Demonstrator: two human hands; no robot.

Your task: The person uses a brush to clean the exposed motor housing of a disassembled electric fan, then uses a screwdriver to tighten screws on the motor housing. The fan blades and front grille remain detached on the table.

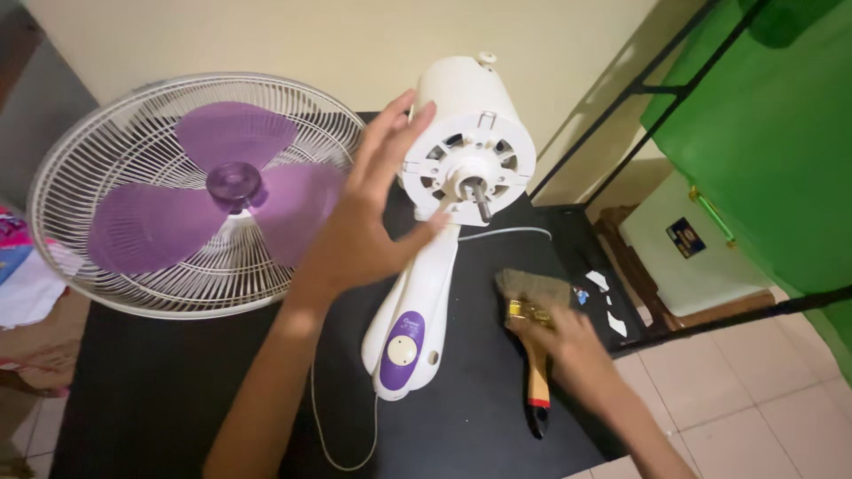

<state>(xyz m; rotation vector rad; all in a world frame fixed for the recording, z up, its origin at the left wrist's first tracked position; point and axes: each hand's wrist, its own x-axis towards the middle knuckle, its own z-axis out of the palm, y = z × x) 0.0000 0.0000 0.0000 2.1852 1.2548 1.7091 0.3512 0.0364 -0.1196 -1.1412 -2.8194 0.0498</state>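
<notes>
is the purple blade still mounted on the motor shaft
No, the purple blade lies in the white grille on the table, while the motor shaft on the fan body is bare.

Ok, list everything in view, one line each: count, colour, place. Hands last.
table: one, black, under everything.
fan grille: one, white wire, lying at the table's left.
fan blade: one, purple, three lobes, lying in the grille.
fan motor body: one, white with purple control panel, lying mid-table, shaft bare.
cord: one, white, trailing from the fan body.
paintbrush: one, wooden handle, dark tip, on the table at right.
left hand: one, open, raised beside the motor.
right hand: one, resting on the paintbrush.
</notes>
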